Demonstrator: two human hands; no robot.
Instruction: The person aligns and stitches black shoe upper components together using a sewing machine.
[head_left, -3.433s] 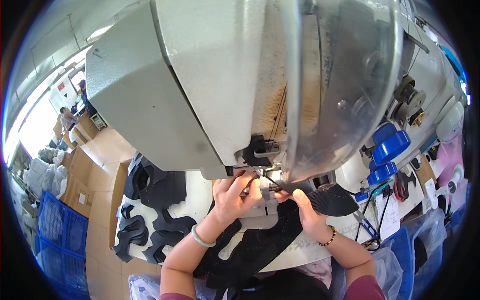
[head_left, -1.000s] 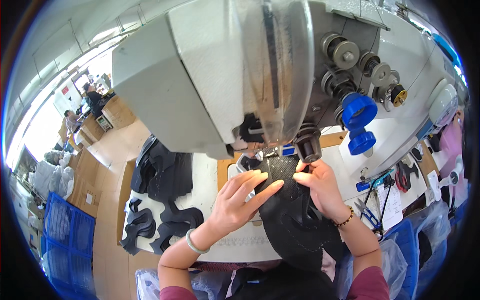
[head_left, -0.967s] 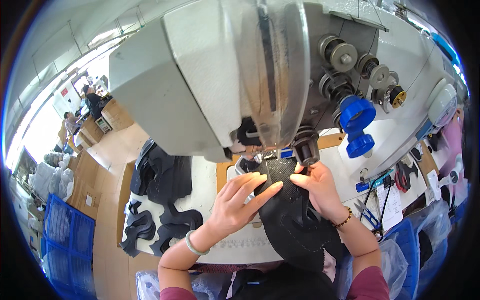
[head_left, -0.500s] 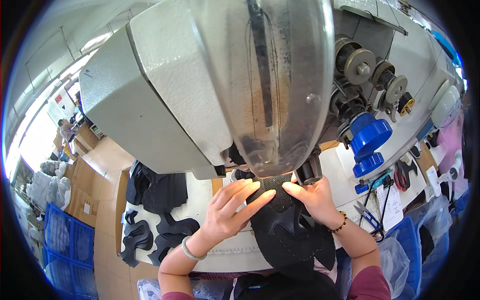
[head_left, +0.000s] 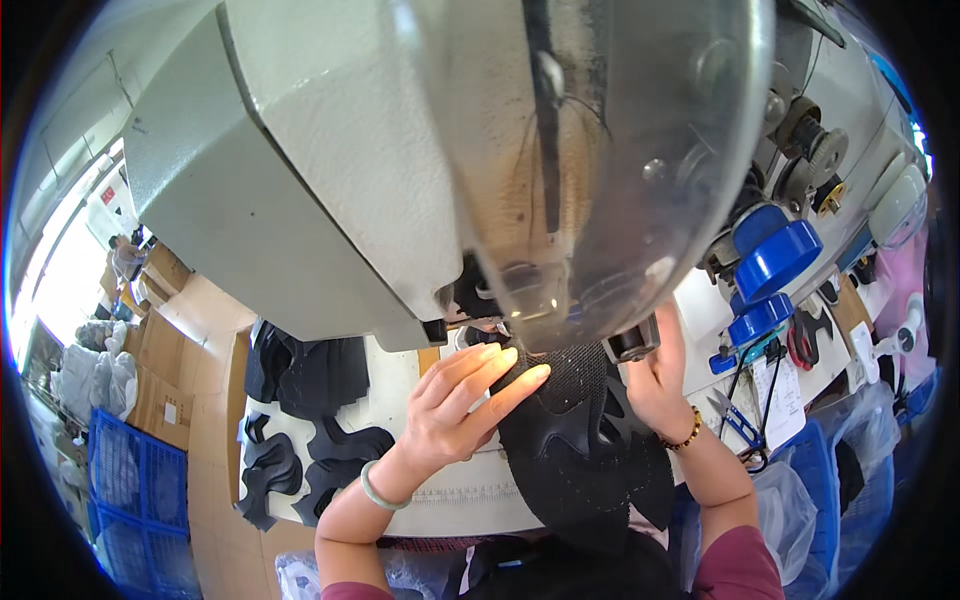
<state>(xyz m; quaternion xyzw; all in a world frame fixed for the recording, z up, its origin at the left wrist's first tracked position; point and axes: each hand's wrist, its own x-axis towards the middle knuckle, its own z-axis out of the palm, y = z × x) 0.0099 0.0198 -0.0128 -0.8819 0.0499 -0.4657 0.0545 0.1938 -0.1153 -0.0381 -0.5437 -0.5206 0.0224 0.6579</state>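
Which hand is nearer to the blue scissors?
Right. The right hand is left of the scissors, beside the black fabric; the left hand is farther left, at its other edge.

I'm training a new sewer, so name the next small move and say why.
Probably press the left hand down lightly to steady the black piece: that hand's fingertips lie over its mesh end, while the right hand is up by the clear guard, partly hidden.
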